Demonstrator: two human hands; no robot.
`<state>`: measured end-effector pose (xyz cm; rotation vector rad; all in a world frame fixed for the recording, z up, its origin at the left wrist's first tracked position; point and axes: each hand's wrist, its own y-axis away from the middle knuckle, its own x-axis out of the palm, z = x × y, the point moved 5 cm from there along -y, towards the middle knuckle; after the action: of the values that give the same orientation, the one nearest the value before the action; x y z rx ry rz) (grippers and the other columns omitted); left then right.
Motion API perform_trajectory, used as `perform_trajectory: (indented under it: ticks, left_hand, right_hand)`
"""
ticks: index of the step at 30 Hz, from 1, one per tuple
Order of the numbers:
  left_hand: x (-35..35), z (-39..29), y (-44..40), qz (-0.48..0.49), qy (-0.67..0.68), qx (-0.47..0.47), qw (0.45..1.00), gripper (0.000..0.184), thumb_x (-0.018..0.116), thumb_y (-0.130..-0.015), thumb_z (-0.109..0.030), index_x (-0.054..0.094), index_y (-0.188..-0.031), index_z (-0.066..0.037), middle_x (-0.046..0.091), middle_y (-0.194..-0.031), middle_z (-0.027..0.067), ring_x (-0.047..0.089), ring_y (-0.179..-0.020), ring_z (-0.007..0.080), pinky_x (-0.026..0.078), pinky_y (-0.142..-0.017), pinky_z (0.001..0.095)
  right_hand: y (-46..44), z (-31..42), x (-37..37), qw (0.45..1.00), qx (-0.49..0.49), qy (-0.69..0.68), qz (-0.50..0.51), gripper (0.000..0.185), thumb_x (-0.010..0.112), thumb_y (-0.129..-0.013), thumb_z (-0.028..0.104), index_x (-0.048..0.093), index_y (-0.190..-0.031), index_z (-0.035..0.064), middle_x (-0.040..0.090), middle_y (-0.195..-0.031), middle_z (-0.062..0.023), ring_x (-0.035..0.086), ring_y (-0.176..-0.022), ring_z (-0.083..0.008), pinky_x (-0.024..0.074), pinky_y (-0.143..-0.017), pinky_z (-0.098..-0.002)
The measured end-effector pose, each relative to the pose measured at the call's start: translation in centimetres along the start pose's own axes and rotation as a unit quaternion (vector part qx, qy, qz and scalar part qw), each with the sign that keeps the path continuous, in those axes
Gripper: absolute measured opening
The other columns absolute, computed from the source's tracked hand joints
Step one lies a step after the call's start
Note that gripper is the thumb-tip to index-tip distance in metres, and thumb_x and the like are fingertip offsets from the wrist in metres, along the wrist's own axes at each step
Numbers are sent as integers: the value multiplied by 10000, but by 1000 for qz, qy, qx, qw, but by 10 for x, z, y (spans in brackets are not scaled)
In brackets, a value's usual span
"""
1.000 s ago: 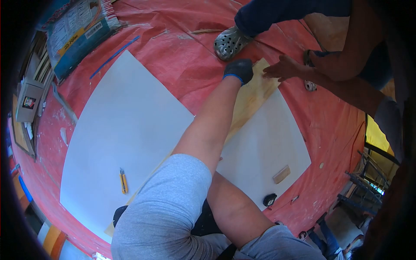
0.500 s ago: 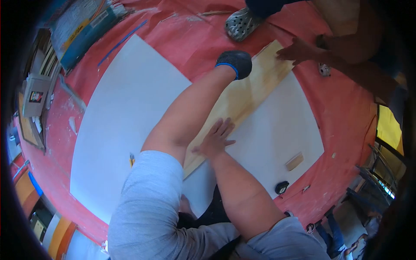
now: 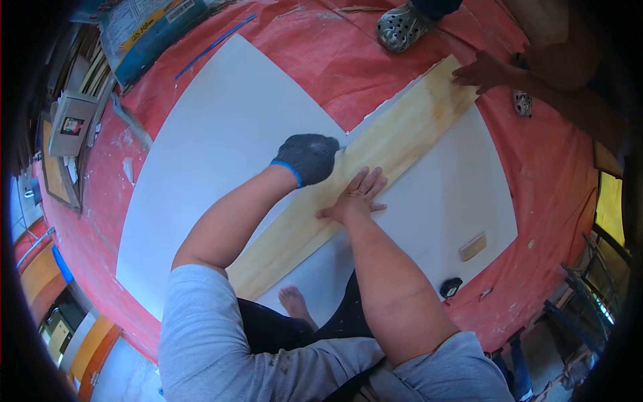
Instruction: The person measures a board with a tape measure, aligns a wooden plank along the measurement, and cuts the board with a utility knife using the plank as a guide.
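My left hand (image 3: 307, 159), in a dark knit glove with a blue cuff, is closed around a mostly hidden utility knife (image 3: 342, 148). Only a thin blade-like tip shows, at the left edge of a long wooden plank (image 3: 408, 127). Bare and with fingers spread, my right hand (image 3: 355, 199) presses flat on the middle of the plank. The plank lies diagonally over a large white sheet (image 3: 221, 141), whose ragged white edge shows beside the plank's far part. Another person's hand (image 3: 483, 72) rests at the plank's far end.
A tape measure (image 3: 450, 287) and a small tan block (image 3: 473, 246) lie at the right of the sheet. Red tarp (image 3: 301, 60) covers the floor. A blue strip (image 3: 214, 45) and a printed sack (image 3: 151, 33) are at upper left. The other person's clog (image 3: 402, 28) stands beyond the plank.
My gloved left hand has come back from the plank's far part toward me, along its left edge. My right hand stays pressed on the plank. The view has shifted slightly.
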<state>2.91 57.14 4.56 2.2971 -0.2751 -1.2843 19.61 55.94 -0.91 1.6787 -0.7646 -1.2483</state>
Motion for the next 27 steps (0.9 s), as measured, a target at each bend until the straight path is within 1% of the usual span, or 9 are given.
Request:
perform_trajectory:
  ticks: [7, 10, 11, 13, 15, 17, 19, 24, 27]
  left_hand:
    - [15, 19, 39, 25, 22, -28, 999, 303, 541, -951, -180, 738, -1173, -120, 756, -1012, 195, 729, -936, 395, 573, -813, 537]
    - [12, 19, 36, 36, 33, -33, 998, 297, 536, -969, -194, 732, -1178, -114, 752, -1043, 193, 722, -953, 401, 571, -825, 537]
    - [3, 15, 27, 6, 40, -20, 999, 303, 530, -976, -197, 725, -1194, -118, 749, -1058, 195, 720, -961, 402, 570, -829, 537]
    - [-19, 4, 3, -53, 58, 9, 997, 316, 519, -989, -202, 712, -1227, -127, 743, -1087, 199, 716, -977, 404, 568, -836, 537]
    - [-51, -17, -35, -148, 119, 22, 982, 375, 503, -998, -201, 679, -1329, -182, 736, -1136, 202, 712, -1004, 400, 566, -847, 537]
    - [-66, -33, -93, -156, 153, 38, 975, 444, 484, -1003, -202, 633, -1419, -249, 732, -1169, 193, 710, -1020, 394, 566, -859, 531]
    - [-57, -40, -166, -223, 151, 64, 961, 500, 481, -995, -191, 601, -1470, -290, 731, -1186, 179, 710, -1031, 391, 564, -879, 527]
    - [-60, -79, -268, -256, 172, 62, 949, 477, 517, -976, -206, 644, -1433, -263, 733, -1215, 172, 712, -1071, 377, 563, -921, 509]
    - [-64, -99, -289, -208, 179, 41, 961, 427, 517, -975, -215, 688, -1366, -214, 728, -1237, 182, 708, -1104, 381, 560, -943, 500]
  right_hand:
    - [-3, 1, -1, 1000, 5, 5, 13, 1771, 970, -526, 668, -263, -1606, -3, -336, -1666, -273, -282, -1545, -498, 223, -1137, -817]
    - [6, -1, -5, 1000, -3, -4, -10, 1701, 951, -571, 658, -214, -1635, 22, -285, -1698, -252, -220, -1569, -495, 216, -1139, -820]
    - [5, -1, -7, 1000, -4, 4, -8, 1696, 948, -576, 660, -212, -1636, 22, -278, -1700, -253, -214, -1570, -496, 227, -1137, -818]
    - [4, 0, -4, 1000, 0, 22, -2, 1685, 941, -586, 664, -208, -1637, 21, -263, -1704, -257, -203, -1573, -499, 247, -1132, -814]
    - [6, -2, -4, 1000, -7, 12, -9, 1672, 937, -598, 661, -202, -1638, 16, -259, -1705, -257, -198, -1572, -504, 253, -1125, -818]
    - [6, -1, -4, 1000, -12, 19, -9, 1655, 914, -623, 678, -213, -1629, 3, -259, -1700, -268, -202, -1567, -515, 245, -1115, -830]
    - [3, 0, -3, 999, -11, 41, 4, 1637, 871, -662, 717, -244, -1609, -18, -263, -1688, -291, -213, -1556, -533, 224, -1103, -851]
    - [-32, -4, 34, 994, -21, 19, -103, 1447, 775, -781, 700, -142, -1648, -8, -233, -1706, -280, -194, -1555, -552, 203, -1115, -843]
    - [-32, -9, 32, 993, -31, 25, -112, 1418, 757, -798, 690, -137, -1648, -11, -228, -1706, -282, -195, -1552, -559, 192, -1106, -853]
